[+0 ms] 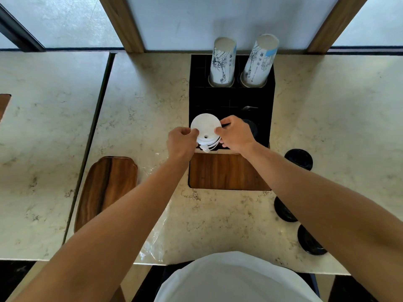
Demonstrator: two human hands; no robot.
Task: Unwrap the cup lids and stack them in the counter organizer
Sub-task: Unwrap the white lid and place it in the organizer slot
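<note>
A stack of white cup lids (206,130) sits in the front left slot of the black counter organizer (267,101). My left hand (182,141) grips the stack's left side and my right hand (235,132) grips its right side. Black lids (250,126) show in the slot just right of it, partly hidden by my right hand. Clear plastic wrap (156,234) lies flat on the counter near the front edge, under my left forearm.
Two stacks of printed paper cups (222,59) (259,59) stand in the organizer's back slots. Three black lid stacks (298,159) (283,211) (309,241) lie on the counter at right. A wooden tray (104,188) lies at left; a wooden panel (226,171) fronts the organizer.
</note>
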